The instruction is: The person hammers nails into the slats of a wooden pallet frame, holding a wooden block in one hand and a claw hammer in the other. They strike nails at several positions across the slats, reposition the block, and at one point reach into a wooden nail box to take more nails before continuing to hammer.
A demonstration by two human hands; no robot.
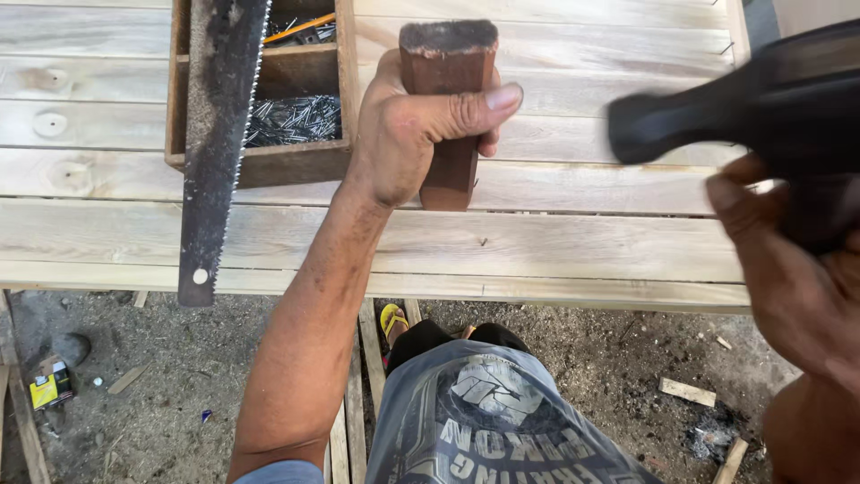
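- Hands at a plank workbench [555, 242], seen from above; we look down past our own grey printed shorts [488, 421] to a dirt floor with wood scraps
- Our left hand [417, 134] is clenched around a reddish-brown wooden block [448, 108], standing it upright on the boards near the middle of the bench, its dark, battered top end facing up; the thumb lies across the front, so the block seems steadied from the side with that top left bare
- Our right hand [788, 269], blurred at the bench's right edge, grips a dark hammer [717, 108] raised above the boards, head pointing towards the block but well apart from it
- A small nail [484, 241] sits in the board just in front of the block, near the front edge
- A wooden tray of nails [305, 121] rests towards the bench's left side, within the left arm's reach
- A rusty handsaw blade [215, 152] lies across the tray's left part, its tip overhanging the front edge, teeth turned towards the arm
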